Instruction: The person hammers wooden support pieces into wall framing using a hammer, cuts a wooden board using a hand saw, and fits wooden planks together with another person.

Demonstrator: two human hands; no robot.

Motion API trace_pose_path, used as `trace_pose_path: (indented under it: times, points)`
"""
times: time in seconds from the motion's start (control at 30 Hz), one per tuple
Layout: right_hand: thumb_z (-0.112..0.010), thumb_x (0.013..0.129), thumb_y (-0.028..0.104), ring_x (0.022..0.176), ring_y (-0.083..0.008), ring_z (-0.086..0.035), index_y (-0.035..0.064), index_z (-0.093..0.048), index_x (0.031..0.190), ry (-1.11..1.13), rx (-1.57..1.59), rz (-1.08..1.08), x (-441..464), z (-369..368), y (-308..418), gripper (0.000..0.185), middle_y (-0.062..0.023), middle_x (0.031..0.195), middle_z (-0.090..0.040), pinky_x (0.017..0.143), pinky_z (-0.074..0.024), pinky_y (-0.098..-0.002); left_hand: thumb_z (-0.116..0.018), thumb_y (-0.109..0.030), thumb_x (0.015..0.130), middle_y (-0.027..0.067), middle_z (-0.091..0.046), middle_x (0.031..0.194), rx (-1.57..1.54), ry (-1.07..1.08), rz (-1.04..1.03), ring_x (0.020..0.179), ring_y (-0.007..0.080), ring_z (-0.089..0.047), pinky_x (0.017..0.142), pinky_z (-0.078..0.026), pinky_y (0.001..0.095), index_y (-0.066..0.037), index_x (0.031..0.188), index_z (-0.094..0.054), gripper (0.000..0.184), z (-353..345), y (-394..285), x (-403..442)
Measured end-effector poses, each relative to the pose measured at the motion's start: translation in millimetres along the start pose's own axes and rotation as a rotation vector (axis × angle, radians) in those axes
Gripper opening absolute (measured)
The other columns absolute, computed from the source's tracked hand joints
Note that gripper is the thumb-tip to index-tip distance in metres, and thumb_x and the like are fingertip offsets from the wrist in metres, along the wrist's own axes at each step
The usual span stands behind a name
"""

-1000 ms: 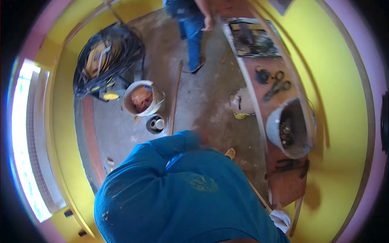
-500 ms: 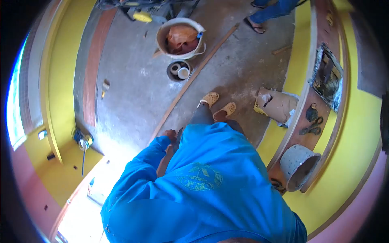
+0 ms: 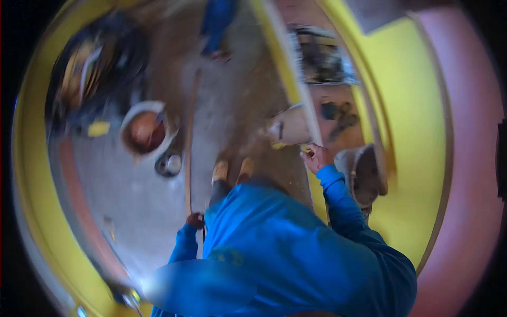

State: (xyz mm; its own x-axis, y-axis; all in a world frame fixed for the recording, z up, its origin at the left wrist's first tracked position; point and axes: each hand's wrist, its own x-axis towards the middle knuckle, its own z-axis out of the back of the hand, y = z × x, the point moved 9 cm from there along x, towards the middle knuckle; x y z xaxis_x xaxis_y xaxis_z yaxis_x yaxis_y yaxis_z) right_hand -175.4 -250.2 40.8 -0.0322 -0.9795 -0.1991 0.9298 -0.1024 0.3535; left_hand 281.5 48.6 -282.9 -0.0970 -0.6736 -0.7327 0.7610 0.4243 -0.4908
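Note:
My left hand (image 3: pixel 195 220) hangs low beside my body, its fingers curled, near the lower end of a long wooden strip (image 3: pixel 191 142) on the floor. A dark thing shows at its side, too blurred to name. My right hand (image 3: pixel 317 158) reaches out at the edge of the wooden bench (image 3: pixel 317 127), fingers closed around a small yellowish thing. Right beside that hand sits a grey bucket (image 3: pixel 346 161) on the bench, and a brown paper sack (image 3: pixel 293 126) lies on the floor just beyond it.
A white bucket (image 3: pixel 127 132) with orange plastic inside and a smaller container (image 3: pixel 169 165) stand on the floor at left. Coiled black cables (image 3: pixel 124 47) lie behind. A person in jeans (image 3: pixel 217 24) stands ahead. Dark scissors (image 3: pixel 346 119) and a blackened tray (image 3: pixel 322 55) rest on the bench.
My view has swung to the right. My right hand, out of sight half a second ago, now shows at the bench edge holding something small. My left hand stays low at my side.

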Motion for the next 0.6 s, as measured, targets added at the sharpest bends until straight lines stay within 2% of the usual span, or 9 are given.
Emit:
trace_pose_path:
  times: [0.03,0.1,0.2,0.3,0.33,0.4,0.47,0.53,0.6]
  points:
    - [-0.067,0.074,0.027,0.070,-0.0324,-0.062,0.0050,-0.063,0.085,-0.085,-0.030,-0.057,-6.4,37.7,-0.8,0.025,-0.0161,0.076,-0.064,0.064,-0.0497,-0.0390,-0.068,-0.041,0.065,0.0166,-0.066,0.076,-0.106,0.193,0.168,0.070,0.0275,-0.066,0.076,-0.051,0.0398,-0.006,0.100,-0.064,0.049,39.3,-23.7,-3.7]
    - [-0.068,0.073,0.023,0.069,-0.0299,-0.063,0.0051,-0.063,0.090,-0.313,-0.112,-0.121,-30.7,104.3,-13.1,0.025,-0.0164,0.080,-0.065,0.064,-0.0503,-0.0378,-0.071,-0.022,0.071,0.0110,-0.065,0.068,-0.025,0.083,0.037,0.054,0.0204,-0.063,0.051,-0.052,0.0353,-0.007,0.093,-0.064,0.028,74.8,-14.2,37.2]
    - [-0.070,0.071,0.028,0.081,-0.0309,-0.063,0.0036,-0.062,0.102,-0.540,-0.099,-0.462,-85.1,189.8,-75.3,0.041,-0.0196,0.093,-0.064,0.075,-0.0486,-0.0405,-0.068,-0.039,0.064,0.0170,-0.066,0.082,-0.130,0.156,0.174,0.078,0.0316,-0.065,0.077,-0.051,0.0408,-0.004,0.097,-0.064,0.048,138.8,-63.8,59.0]
    - [-0.074,0.063,0.036,0.103,-0.0368,-0.052,0.0010,-0.058,0.108,-0.725,-0.562,-0.554,-136.4,224.2,-162.7,0.059,-0.0220,0.105,-0.058,0.090,-0.0408,-0.0444,-0.066,-0.040,0.066,0.0199,-0.065,0.093,0.212,-0.022,-0.136,0.089,0.0356,-0.062,0.078,-0.049,0.0437,-0.002,0.096,-0.064,0.048,160.7,-72.9,154.3]
    - [-0.076,0.060,0.035,0.107,-0.0381,-0.048,-0.0001,-0.057,0.106,-0.750,-0.543,-0.643,-151.4,228.4,-183.4,0.061,-0.0205,0.106,-0.057,0.090,-0.0403,-0.0451,-0.064,-0.042,0.067,0.0222,-0.061,0.104,0.310,-0.175,-0.113,0.098,0.0377,-0.057,0.081,-0.047,0.0464,-0.004,0.094,-0.064,0.047,208.1,-174.8,100.4]
    - [-0.077,0.057,0.036,0.103,-0.0362,-0.053,-0.0005,-0.056,0.110,-0.720,-0.619,-0.745,-170.4,223.0,-215.1,0.067,-0.0200,0.105,-0.059,0.088,-0.0435,-0.0430,-0.056,-0.042,0.075,0.0190,-0.060,0.104,0.387,-0.003,-0.132,0.100,0.0371,-0.056,0.085,-0.045,0.0463,-0.009,0.091,-0.065,0.038,204.1,-225.3,127.1]
    - [-0.077,0.058,0.037,0.098,-0.0351,-0.057,-0.0004,-0.058,0.109,-0.647,-0.232,-0.740,-180.6,205.7,-261.1,0.066,-0.0199,0.102,-0.061,0.085,-0.0458,-0.0418,-0.054,-0.039,0.077,0.0166,-0.061,0.102,0.688,-0.035,-0.569,0.095,0.0359,-0.058,0.082,-0.046,0.0450,-0.009,0.091,-0.065,0.035,165.6,-246.5,192.1]
    - [-0.077,0.058,0.037,0.093,-0.0341,-0.060,0.0000,-0.060,0.107,-0.578,0.040,-0.710,-191.7,185.4,-285.0,0.064,-0.0196,0.099,-0.063,0.082,-0.0476,-0.0409,-0.054,-0.037,0.077,0.0135,-0.062,0.104,0.545,-0.170,-0.618,0.092,0.0333,-0.060,0.079,-0.048,0.0439,-0.009,0.094,-0.064,0.034,184.1,-348.4,156.1]
    - [-0.077,0.059,0.038,0.088,-0.0332,-0.062,0.0008,-0.062,0.103,-0.537,0.201,-0.654,-189.8,181.7,-292.7,0.059,-0.0191,0.096,-0.065,0.080,-0.0490,-0.0404,-0.057,-0.034,0.077,0.0133,-0.064,0.098,0.801,-0.147,-0.951,0.085,0.0296,-0.063,0.075,-0.050,0.0406,-0.008,0.099,-0.062,0.034,166.0,-398.0,148.7]
